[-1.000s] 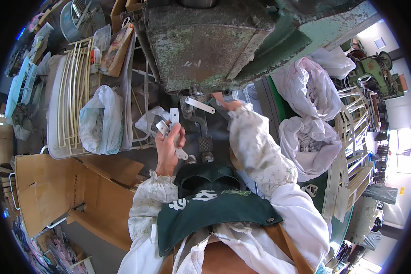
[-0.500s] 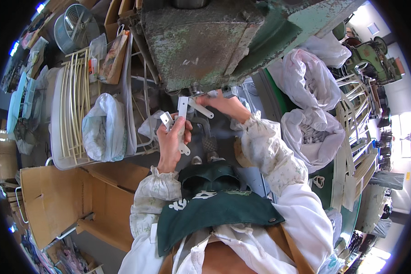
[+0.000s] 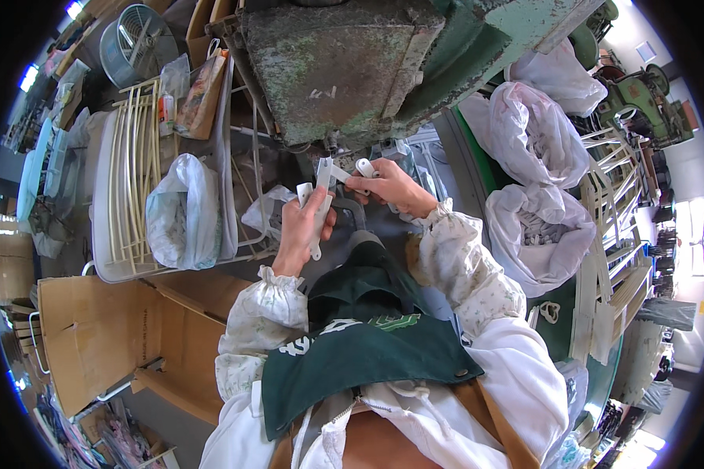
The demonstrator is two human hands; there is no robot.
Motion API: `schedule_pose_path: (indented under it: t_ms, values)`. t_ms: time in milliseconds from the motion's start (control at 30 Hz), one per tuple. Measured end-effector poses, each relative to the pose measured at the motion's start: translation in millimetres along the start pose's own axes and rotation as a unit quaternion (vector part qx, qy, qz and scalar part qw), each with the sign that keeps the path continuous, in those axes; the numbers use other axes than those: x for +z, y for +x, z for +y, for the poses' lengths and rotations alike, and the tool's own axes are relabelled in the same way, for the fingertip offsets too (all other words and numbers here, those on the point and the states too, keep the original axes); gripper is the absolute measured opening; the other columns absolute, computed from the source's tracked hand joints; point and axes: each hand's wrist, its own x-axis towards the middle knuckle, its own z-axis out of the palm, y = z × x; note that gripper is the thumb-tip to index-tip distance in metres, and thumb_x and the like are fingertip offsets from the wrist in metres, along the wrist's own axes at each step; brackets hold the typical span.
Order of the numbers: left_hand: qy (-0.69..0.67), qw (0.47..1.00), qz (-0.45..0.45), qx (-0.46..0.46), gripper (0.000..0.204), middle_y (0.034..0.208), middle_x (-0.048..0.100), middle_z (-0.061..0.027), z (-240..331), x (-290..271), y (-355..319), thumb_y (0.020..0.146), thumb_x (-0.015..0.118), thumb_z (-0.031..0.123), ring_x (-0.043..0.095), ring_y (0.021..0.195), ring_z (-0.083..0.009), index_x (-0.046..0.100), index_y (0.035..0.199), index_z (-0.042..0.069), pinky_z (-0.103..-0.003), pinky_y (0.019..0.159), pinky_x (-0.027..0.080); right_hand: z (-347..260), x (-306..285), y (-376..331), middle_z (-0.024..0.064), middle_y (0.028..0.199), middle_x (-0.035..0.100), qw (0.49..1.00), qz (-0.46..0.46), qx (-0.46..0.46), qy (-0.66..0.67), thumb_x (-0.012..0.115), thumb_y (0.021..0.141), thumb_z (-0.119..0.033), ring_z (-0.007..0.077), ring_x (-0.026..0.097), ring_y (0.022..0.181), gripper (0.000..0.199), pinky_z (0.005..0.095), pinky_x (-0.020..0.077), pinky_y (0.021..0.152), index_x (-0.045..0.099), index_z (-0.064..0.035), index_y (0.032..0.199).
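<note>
My left hand [image 3: 296,233] is closed around white flat strips with rounded, holed ends. One long strip [image 3: 321,207] stands up between its thumb and fingers, and a shorter white end sticks out beside it. My right hand [image 3: 399,190] pinches another white strip [image 3: 365,167]. A piece of it reaches left and meets the upper end of the left hand's strip; whether they are joined I cannot tell. Both hands are just below the worn green machine [image 3: 332,86], near its small metal tooling [image 3: 332,142]. My fingers hide parts of the strips.
An open cardboard box [image 3: 102,336] stands at the left. Above it a white bag [image 3: 184,219] sits beside pale rods [image 3: 133,180]. White bags of small parts [image 3: 536,234] stand at the right, next to more strips [image 3: 614,258]. A fan [image 3: 137,47] is at the far left.
My right hand has drawn back from the machine's tooling and now grips a white strip. The left hand's strips have turned slightly. My aproned leg now covers the foot pedal.
</note>
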Motion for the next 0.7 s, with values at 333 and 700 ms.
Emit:
schedule_pose_path:
  t_ms: [333,700]
  values:
    - [-0.04,0.999,0.016,0.009,0.023,0.063,0.056,-0.0062,1,-7,-3,0.089,0.063,0.025,0.043,0.04,-0.0092,0.058,0.087,0.002,-0.022,0.037,0.03,-6,-1,-10,-0.0012,0.06,0.058,1.0,-0.003,-0.01,-0.017,0.064,0.087,-0.018,0.0045,0.049,0.053,0.022,0.0224,0.0358,0.047,0.065,0.0012,0.077]
    - [-0.02,0.999,0.003,0.026,0.027,0.064,0.057,-0.0065,30,2,-15,0.089,0.063,0.025,0.046,0.044,-0.01,0.059,0.091,-0.002,-0.021,0.04,0.032,-7,-4,-13,-0.0014,0.061,0.059,0.999,0.011,-0.023,0.042,0.067,0.086,-0.024,0.005,0.047,0.051,0.024,0.0215,0.0342,0.045,0.067,-0.0018,0.079]
